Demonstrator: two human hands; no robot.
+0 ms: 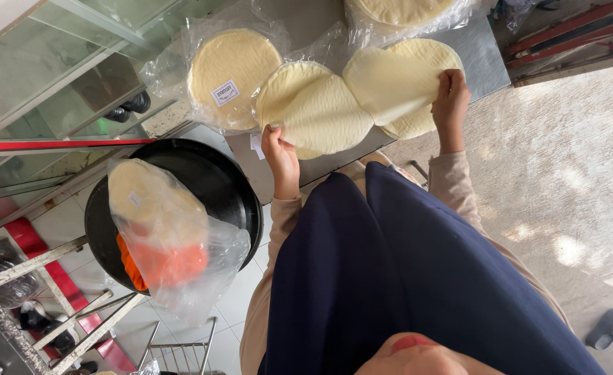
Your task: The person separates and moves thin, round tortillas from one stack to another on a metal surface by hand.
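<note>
Grey metal bench (483, 59) occupies the upper centre and upper right of the frame, with a glass-fronted cabinet (56, 69) at upper left and a sunlit concrete floor (563, 194) at right. Left hand (281, 154), at frame centre, has its grip closed on the lower edge of a pale yellow round flatbread (317, 107), pinched between thumb and fingers and held above the bench. Right hand (449, 101), at upper right of centre, has its grip closed on the right edge of a second pale round flatbread (390, 83); whether it also holds the similar rounds (424, 52) behind could not be determined. The two held flatbreads meet edge to edge at the middle. Just to the left lies a clear plastic bag of stacked flatbreads bearing a white label (233, 78); another bagged stack (404, 10) sits at the top edge. Lower left, a large round black griddle pan (230, 184) carries a loose clear bag with one flatbread and something orange (164, 243). A dark slipper (608, 328) lies at lower right.
</note>
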